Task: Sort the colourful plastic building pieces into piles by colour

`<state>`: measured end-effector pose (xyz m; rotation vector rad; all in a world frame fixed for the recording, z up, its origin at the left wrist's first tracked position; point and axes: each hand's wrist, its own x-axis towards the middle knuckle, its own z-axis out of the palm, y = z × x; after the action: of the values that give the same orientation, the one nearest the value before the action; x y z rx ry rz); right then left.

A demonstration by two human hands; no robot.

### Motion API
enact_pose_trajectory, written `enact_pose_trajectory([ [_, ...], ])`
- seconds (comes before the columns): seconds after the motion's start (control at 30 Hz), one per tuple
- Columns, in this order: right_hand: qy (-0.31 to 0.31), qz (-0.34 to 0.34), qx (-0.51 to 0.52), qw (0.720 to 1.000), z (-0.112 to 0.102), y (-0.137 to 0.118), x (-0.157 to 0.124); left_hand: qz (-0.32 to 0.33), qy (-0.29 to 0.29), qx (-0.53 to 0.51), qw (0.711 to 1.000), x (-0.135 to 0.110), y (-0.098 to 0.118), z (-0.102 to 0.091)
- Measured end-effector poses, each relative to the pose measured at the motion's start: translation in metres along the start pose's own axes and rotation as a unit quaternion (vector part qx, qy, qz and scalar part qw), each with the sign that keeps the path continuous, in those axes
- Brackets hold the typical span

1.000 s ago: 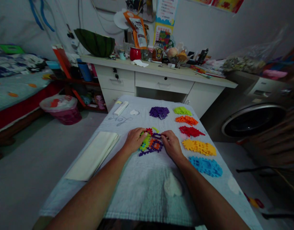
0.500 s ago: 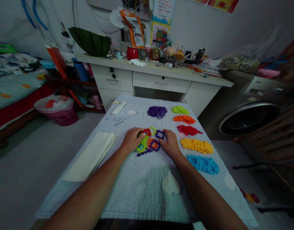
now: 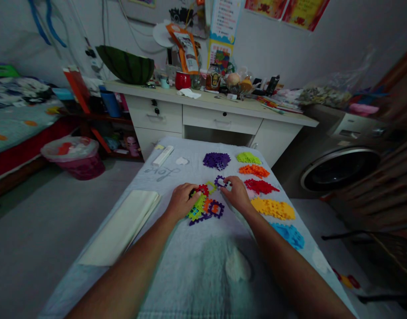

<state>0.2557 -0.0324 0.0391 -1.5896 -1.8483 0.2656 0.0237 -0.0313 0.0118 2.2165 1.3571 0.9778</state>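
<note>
A small mixed heap of toothed plastic building pieces lies mid-table, with lime green pieces (image 3: 198, 204), a red piece (image 3: 203, 190), an orange piece (image 3: 207, 205) and a purple square frame (image 3: 216, 209). My left hand (image 3: 182, 200) rests on the heap's left edge, thumb and fingers apart over the red and green pieces. Between thumb and fingertips of my right hand (image 3: 237, 193) is another purple frame piece (image 3: 219, 181), raised at the heap's upper right. Sorted alongside are a purple pile (image 3: 216, 161), a lime pile (image 3: 249, 157), an orange pile (image 3: 254, 171) and a red pile (image 3: 261, 186).
Nearer on the right lie a yellow pile (image 3: 273, 208) and a blue pile (image 3: 289, 235), partly behind my right forearm. A folded cream cloth (image 3: 123, 228) and a white remote-like bar (image 3: 163, 156) lie left. Beyond stands a white desk (image 3: 219, 116); a washing machine (image 3: 336, 155) is right.
My right hand has pinched the purple frame piece and shifted it slightly up and away from the heap. My left hand stays at the heap. The camera view has tilted slightly.
</note>
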Motion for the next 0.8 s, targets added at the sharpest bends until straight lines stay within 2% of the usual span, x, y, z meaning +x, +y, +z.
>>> enact_pose_trajectory([
  [0.13,0.021,-0.017,-0.037,0.999,0.005,-0.002,0.053,-0.002,-0.003,-0.001,1.000,0.000,0.001,-0.001],
  [0.3,0.035,0.054,-0.108,0.992,0.021,0.007,0.116,-0.005,0.000,-0.008,1.000,0.000,0.001,-0.001],
  [0.43,0.037,0.108,-0.122,0.986,0.030,0.015,0.142,-0.008,0.001,-0.010,1.000,0.001,0.001,-0.001],
  [0.57,0.043,0.115,-0.095,0.988,0.030,0.018,0.143,-0.017,0.007,-0.011,1.000,0.000,0.001,-0.001],
  [0.67,0.055,0.088,-0.058,0.993,0.025,0.014,0.126,-0.017,0.012,-0.012,1.000,0.000,0.001,0.000],
  [0.73,0.022,0.060,-0.032,0.997,0.020,0.010,0.108,-0.018,0.015,-0.013,1.000,0.000,0.000,0.000],
  [0.8,-0.067,0.017,-0.014,0.998,0.016,0.005,0.085,-0.023,0.023,-0.013,0.999,0.001,-0.001,0.001],
])
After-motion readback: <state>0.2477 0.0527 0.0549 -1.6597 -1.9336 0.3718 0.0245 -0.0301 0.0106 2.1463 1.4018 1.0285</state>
